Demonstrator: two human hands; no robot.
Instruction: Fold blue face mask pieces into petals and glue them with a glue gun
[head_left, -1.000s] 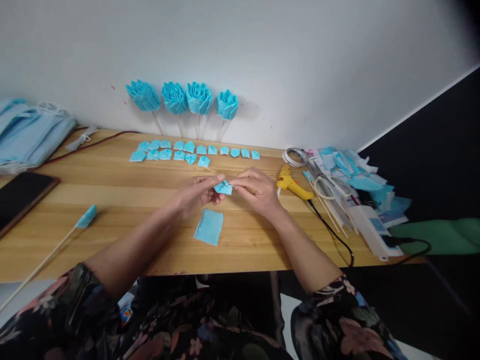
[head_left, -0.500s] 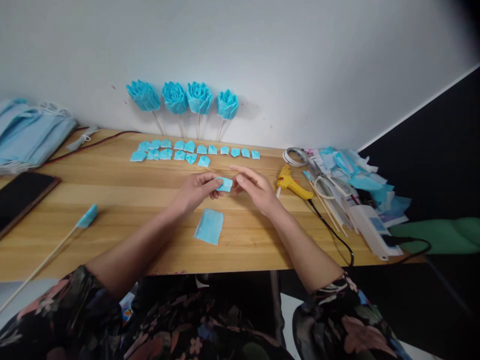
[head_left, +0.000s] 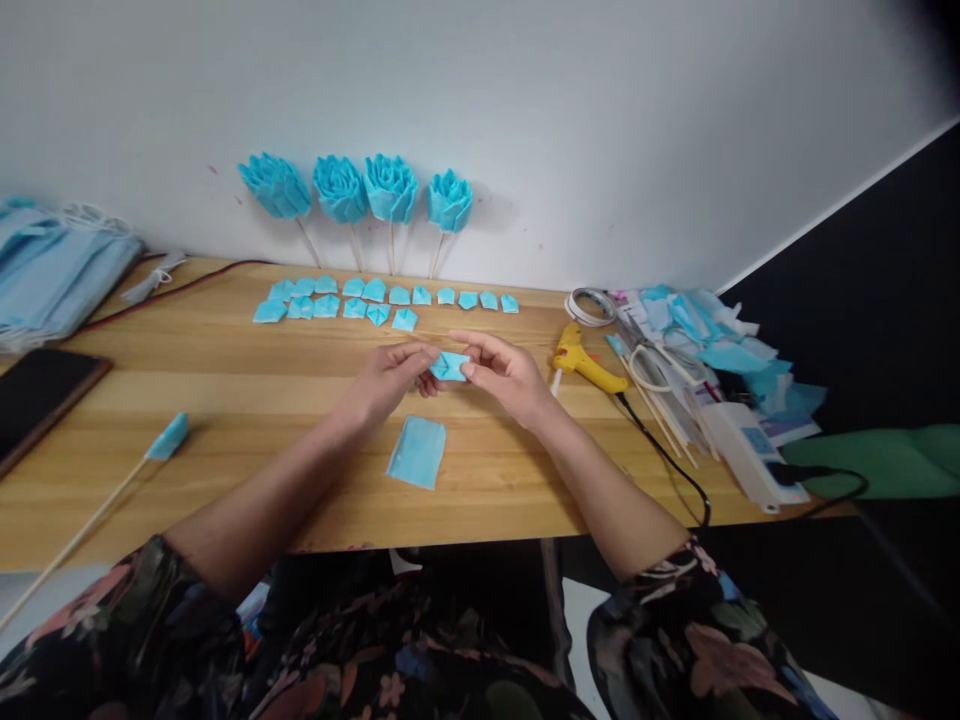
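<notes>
A small folded piece of blue fabric point(head_left: 450, 367) is stretched between my two hands above the table. My left hand point(head_left: 395, 377) pinches its left end, and my right hand point(head_left: 504, 374) grips the right end between thumb and fingers. Just below them a flat blue fabric square point(head_left: 418, 452) lies on the wood. Beyond my hands, folded blue petals point(head_left: 377, 314) are laid out in two rows. Several blue fabric flowers point(head_left: 391, 190) on sticks lean against the wall behind the petals.
At right are a yellow glue gun point(head_left: 587, 362), a tape roll point(head_left: 590, 307), scissors point(head_left: 651, 368), a power strip point(head_left: 750, 455) and fabric scraps point(head_left: 720, 330). Face masks point(head_left: 60, 275), a phone point(head_left: 46, 398) and a stick with a blue tip point(head_left: 166, 437) lie at left.
My right thumb and fingers have closed on the right end of the folded blue fabric, where they were apart from it before. A diagonal fold now shows at its left. The view shifted slightly.
</notes>
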